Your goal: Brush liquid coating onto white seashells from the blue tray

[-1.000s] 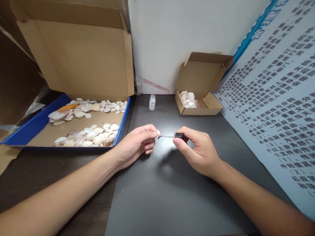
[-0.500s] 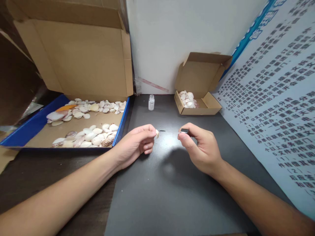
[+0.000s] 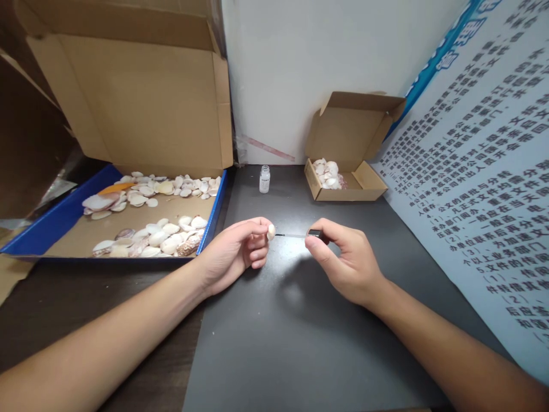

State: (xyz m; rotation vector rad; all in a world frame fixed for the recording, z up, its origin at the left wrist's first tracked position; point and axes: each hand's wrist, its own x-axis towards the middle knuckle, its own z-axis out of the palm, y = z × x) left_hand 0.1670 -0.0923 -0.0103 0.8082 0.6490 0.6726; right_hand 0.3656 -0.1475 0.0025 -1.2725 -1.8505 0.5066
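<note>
Between thumb and fingertips, my left hand [image 3: 240,249] pinches a small pale seashell [image 3: 271,232] above the dark mat. My right hand [image 3: 349,257] grips the black cap of a thin brush [image 3: 315,234], whose clear stem points left. The brush's dark tip is at the shell's right side; whether it touches the shell I cannot tell. Behind my hands a small clear glass bottle [image 3: 265,180] with a printed label stands upright, uncapped.
A blue-edged cardboard box [image 3: 107,229] at the left lies open, with many seashells [image 3: 160,237] in two groups. At the back right, a smaller open cardboard box [image 3: 351,194] holds a pile of shells [image 3: 328,173]. A printed poster [image 3: 484,171] leans along the right side.
My right hand has moved slightly left, bringing the brush tip up to the shell. The shell has turned a little in my left fingers and shows a rounder face.
</note>
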